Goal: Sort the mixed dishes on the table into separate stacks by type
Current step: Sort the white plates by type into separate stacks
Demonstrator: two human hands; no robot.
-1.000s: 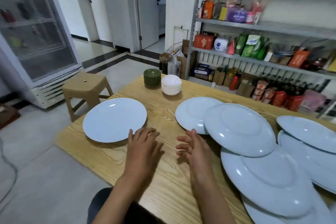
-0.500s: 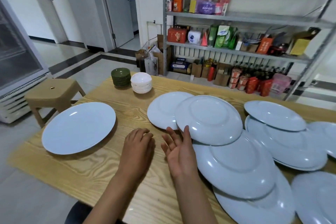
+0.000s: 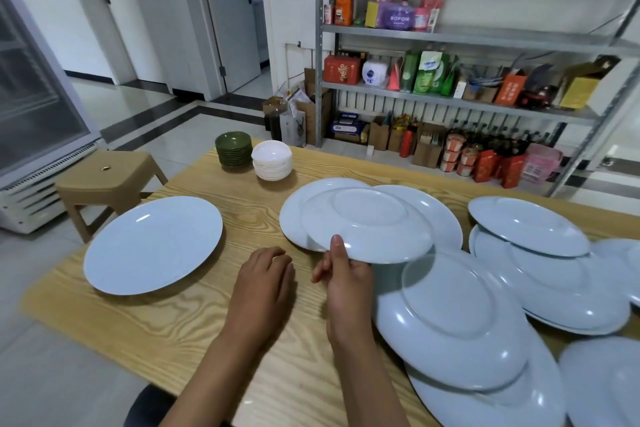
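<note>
Upturned pale-blue plate [image 3: 367, 225], foot ring up, rim pinched by right-hand fingers [image 3: 336, 246]; left hand [image 3: 263, 279] flat, holding nothing.

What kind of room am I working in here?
Probably a restaurant's back room or storeroom: metal shelving stocked with packaged goods, a glass-door fridge, and many identical plates on the wooden table.

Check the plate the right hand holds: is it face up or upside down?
Upside down. The plate shows its raised foot ring on top, while the right hand pinches its near rim.
</note>
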